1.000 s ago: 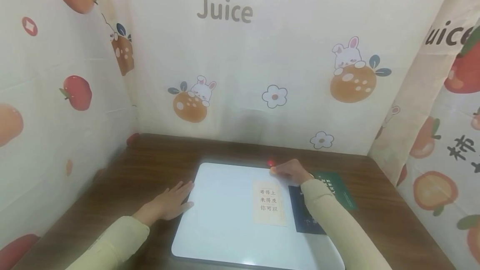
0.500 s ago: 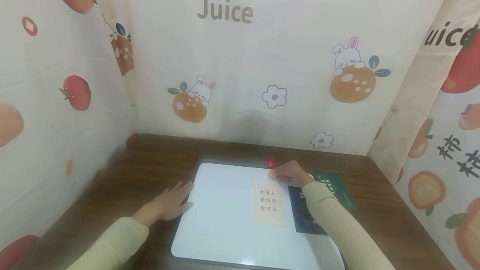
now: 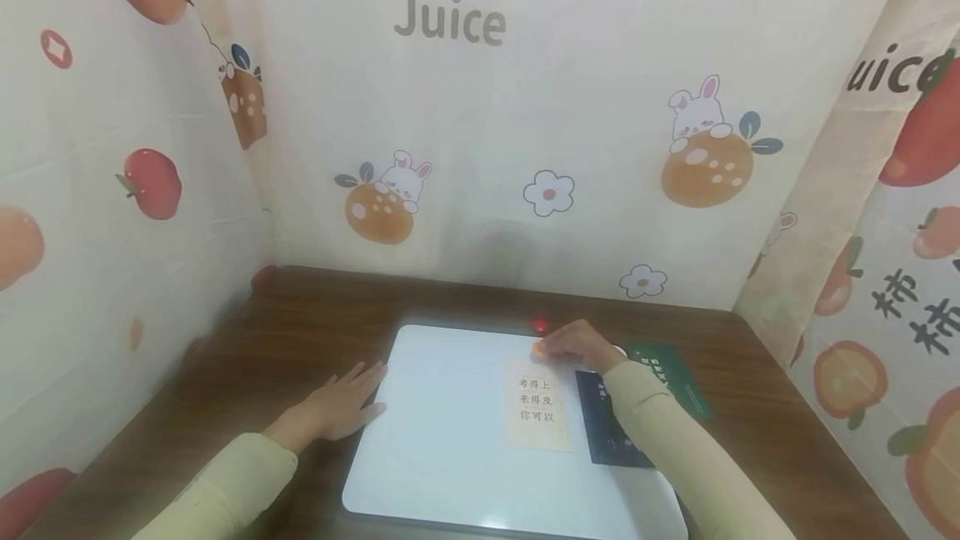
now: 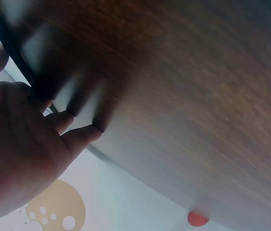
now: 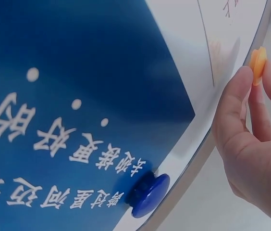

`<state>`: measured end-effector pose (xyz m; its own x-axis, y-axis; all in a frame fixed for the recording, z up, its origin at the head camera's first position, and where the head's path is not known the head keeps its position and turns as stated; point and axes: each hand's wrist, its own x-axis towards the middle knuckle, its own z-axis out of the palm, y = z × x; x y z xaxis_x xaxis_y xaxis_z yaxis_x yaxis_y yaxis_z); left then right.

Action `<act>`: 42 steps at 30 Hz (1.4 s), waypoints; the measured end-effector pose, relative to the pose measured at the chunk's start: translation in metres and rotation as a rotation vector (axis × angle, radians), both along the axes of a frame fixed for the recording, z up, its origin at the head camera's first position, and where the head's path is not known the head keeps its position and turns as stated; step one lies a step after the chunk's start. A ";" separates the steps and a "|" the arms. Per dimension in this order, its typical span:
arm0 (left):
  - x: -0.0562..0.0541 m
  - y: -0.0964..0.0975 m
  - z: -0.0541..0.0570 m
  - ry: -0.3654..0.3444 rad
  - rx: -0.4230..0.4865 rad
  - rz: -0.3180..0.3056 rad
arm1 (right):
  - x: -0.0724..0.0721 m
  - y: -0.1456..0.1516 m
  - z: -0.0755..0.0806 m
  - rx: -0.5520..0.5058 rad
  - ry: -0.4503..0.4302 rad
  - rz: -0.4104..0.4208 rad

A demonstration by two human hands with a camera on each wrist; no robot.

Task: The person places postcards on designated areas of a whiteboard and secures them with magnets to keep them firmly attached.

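Orange magnet (image 5: 258, 66) near whiteboard edge (image 3: 465, 332)

Head looks forward-down — 2 wrist views sit closer

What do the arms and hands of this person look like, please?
The left sleeve and right sleeve are long, pale yellowish-cream and slightly creased, ending near the wrists. The left hand and right hand wear no gloves.

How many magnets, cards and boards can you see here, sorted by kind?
Magnets: 3 (orange magnet, red magnet, blue magnet)
Cards: 3 (cream card, dark blue card, green card)
Boards: 1 (whiteboard)
Total: 7
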<state>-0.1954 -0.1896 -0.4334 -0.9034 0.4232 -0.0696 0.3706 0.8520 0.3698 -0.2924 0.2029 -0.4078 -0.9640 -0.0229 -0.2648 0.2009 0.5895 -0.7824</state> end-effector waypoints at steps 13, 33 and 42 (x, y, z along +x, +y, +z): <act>0.002 0.001 0.004 -0.011 -0.005 -0.004 | 0.000 -0.009 0.001 0.055 0.085 0.118; -0.002 0.000 0.000 -0.007 0.009 0.004 | -0.008 -0.022 -0.002 0.227 0.132 0.099; -0.003 -0.002 -0.004 0.007 0.005 -0.005 | -0.010 -0.025 -0.005 0.274 0.128 0.069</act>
